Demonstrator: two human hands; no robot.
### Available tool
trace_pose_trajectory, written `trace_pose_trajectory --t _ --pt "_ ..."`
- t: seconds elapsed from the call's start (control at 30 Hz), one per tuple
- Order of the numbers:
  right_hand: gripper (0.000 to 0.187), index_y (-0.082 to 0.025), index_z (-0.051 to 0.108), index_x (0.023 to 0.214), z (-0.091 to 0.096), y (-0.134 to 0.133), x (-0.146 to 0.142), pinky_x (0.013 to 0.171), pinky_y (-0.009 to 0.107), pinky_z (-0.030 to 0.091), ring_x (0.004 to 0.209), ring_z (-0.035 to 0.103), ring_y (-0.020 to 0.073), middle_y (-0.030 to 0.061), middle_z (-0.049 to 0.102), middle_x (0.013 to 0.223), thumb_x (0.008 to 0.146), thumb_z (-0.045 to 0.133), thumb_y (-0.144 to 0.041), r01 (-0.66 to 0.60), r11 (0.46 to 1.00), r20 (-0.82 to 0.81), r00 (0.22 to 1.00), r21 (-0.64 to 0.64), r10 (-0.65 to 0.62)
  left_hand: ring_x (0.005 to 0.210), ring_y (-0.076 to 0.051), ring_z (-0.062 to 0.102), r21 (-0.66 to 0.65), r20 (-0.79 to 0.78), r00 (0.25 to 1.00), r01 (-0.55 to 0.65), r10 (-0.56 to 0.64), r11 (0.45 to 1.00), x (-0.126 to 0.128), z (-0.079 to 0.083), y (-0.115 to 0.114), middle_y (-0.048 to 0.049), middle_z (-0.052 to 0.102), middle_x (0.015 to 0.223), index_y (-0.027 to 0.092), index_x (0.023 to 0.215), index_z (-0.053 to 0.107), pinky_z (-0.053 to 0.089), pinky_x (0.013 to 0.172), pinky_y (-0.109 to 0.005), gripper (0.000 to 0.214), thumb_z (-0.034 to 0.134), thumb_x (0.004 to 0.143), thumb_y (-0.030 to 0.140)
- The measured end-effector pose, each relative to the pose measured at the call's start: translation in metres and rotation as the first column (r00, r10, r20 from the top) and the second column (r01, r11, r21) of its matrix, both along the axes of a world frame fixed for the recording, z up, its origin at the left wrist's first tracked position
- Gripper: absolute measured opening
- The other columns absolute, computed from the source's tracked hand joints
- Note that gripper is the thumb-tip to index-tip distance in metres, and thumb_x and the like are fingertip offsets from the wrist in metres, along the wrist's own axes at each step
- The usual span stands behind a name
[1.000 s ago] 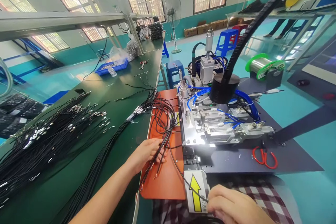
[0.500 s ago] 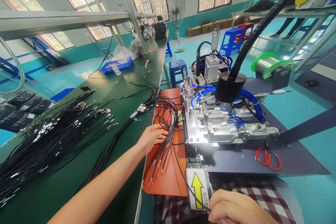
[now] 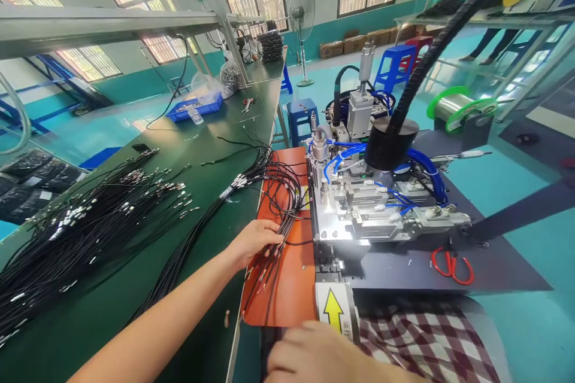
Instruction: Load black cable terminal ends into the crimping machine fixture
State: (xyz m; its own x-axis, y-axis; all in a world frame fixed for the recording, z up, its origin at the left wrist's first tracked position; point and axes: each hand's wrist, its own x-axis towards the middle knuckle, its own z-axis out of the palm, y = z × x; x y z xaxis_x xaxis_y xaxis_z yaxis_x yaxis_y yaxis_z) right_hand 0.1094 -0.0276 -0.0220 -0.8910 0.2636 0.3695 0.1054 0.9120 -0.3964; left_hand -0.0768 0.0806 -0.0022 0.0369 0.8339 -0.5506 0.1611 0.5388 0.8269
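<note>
My left hand (image 3: 255, 239) lies on a bundle of black wires (image 3: 274, 251) that fans out across an orange mat (image 3: 290, 290). Its fingers are stretched over the wires' stripped ends. My right hand (image 3: 314, 354) is at the bottom edge, curled closed just below a white label with a yellow arrow (image 3: 333, 310). What it holds, if anything, is hidden. Right of the mat stands a metal fixture machine (image 3: 359, 218) with blue air tubes and a black hose head (image 3: 390, 143) above it.
A large pile of black terminated wires (image 3: 90, 221) covers the green bench at left. Red scissors (image 3: 451, 266) lie on the dark plate right of the machine. A solder spool (image 3: 458, 108), blue tray (image 3: 197, 108), blue stool (image 3: 300, 116) and fan (image 3: 300, 9) stand farther off.
My right hand has moved left along the bottom edge, and the black wire that ran to it no longer shows. My left hand stays on the wire bundle, shifted slightly.
</note>
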Motion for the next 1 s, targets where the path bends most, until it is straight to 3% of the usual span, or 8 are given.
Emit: trace_pose_trajectory --t 0.07,0.13,0.27,0.4,0.53,0.7,0.83,1.0 --pt "0.022 -0.031 0.06 0.11 0.005 0.004 -0.019 0.044 0.026 0.039 0.062 0.065 0.0152 -0.0071 0.073 0.079 0.09 0.058 -0.038 -0.034 0.999 0.044 0.999 0.037 0.033 0.041 -0.008 0.05 -0.022 0.0 1.0 0.014 -0.014 1.0 -0.002 0.003 0.001 -0.0041 0.069 0.061 0.016 0.074 0.05 0.027 0.038 -0.019 0.032 0.075 0.055 0.023" --pt "0.044 -0.029 0.05 0.124 0.017 0.017 -0.025 0.043 0.025 0.038 0.058 0.064 0.0141 -0.0072 0.072 0.079 0.083 0.064 -0.032 -0.009 0.994 0.11 0.994 -0.107 0.02 0.042 -0.008 0.05 -0.053 0.012 0.999 0.04 -0.04 0.998 -0.004 0.004 0.001 -0.0075 0.072 0.067 0.017 0.073 0.049 0.025 0.038 -0.019 0.031 0.074 0.056 0.024" --pt "0.024 -0.015 0.06 0.099 0.032 0.06 -0.026 0.054 0.028 0.044 0.076 0.066 0.0207 0.0093 0.068 0.103 0.076 0.058 -0.007 0.35 0.934 0.259 0.898 0.065 -0.355 0.044 -0.008 0.05 -0.099 0.044 0.994 0.101 -0.097 0.99 -0.01 0.002 0.004 -0.0026 0.066 0.061 0.017 0.065 0.05 0.027 0.039 -0.019 0.027 0.073 0.055 0.027" --pt "0.015 -0.015 0.061 0.095 0.02 0.083 -0.037 0.056 0.028 0.045 0.078 0.063 0.0208 0.01 0.065 0.1 0.082 0.056 -0.009 0.306 0.924 0.213 0.911 0.227 -0.354 0.042 -0.007 0.045 -0.099 0.039 0.99 0.138 -0.134 0.986 -0.016 0.0 0.008 0.0056 0.051 0.049 0.018 0.058 0.046 0.029 0.041 -0.019 0.031 0.074 0.053 0.031" --pt "0.01 -0.017 0.061 0.089 0.014 0.08 -0.03 0.063 0.029 0.047 0.08 0.06 0.0197 0.0056 0.066 0.093 0.088 0.052 -0.012 0.244 0.94 0.136 0.95 0.238 -0.281 0.043 -0.008 0.045 -0.051 -0.016 0.981 0.193 -0.194 0.98 -0.02 0.002 0.008 0.0034 0.053 0.052 0.017 0.058 0.049 0.031 0.043 -0.021 0.033 0.074 0.056 0.04" --pt "0.02 -0.017 0.06 0.092 0.018 0.061 0.01 0.066 0.029 0.051 0.076 0.061 0.018 0.0067 0.068 0.092 0.088 0.043 -0.006 0.212 0.977 -0.093 0.973 -0.004 -0.212 0.04 -0.007 0.037 0.067 -0.211 0.948 0.258 -0.239 0.964 -0.03 0.006 0.007 0.0029 0.055 0.053 0.017 0.062 0.052 0.024 0.043 -0.022 0.028 0.067 0.065 0.041" --pt "0.028 -0.019 0.058 0.1 0.021 0.043 0.04 0.074 0.027 0.054 0.087 0.065 0.0174 0.009 0.069 0.097 0.09 0.037 -0.004 0.267 0.925 -0.304 0.888 -0.27 -0.345 0.05 -0.012 0.047 0.203 -0.425 0.878 0.332 -0.222 0.921 -0.044 0.005 0.007 0.0039 0.053 0.053 0.018 0.068 0.057 0.031 0.052 -0.024 0.014 0.062 0.068 0.031" --pt "0.021 -0.03 0.058 0.108 0.03 0.015 0.073 0.073 0.03 0.059 0.082 0.07 0.0194 0.0064 0.073 0.093 0.095 0.047 -0.019 0.185 0.875 -0.333 0.873 -0.448 -0.355 0.057 -0.016 0.051 0.256 -0.657 0.729 0.454 -0.191 0.853 -0.043 -0.004 0.0 0.0022 0.054 0.059 0.019 0.072 0.058 0.035 0.057 -0.026 0.009 0.052 0.077 0.024"
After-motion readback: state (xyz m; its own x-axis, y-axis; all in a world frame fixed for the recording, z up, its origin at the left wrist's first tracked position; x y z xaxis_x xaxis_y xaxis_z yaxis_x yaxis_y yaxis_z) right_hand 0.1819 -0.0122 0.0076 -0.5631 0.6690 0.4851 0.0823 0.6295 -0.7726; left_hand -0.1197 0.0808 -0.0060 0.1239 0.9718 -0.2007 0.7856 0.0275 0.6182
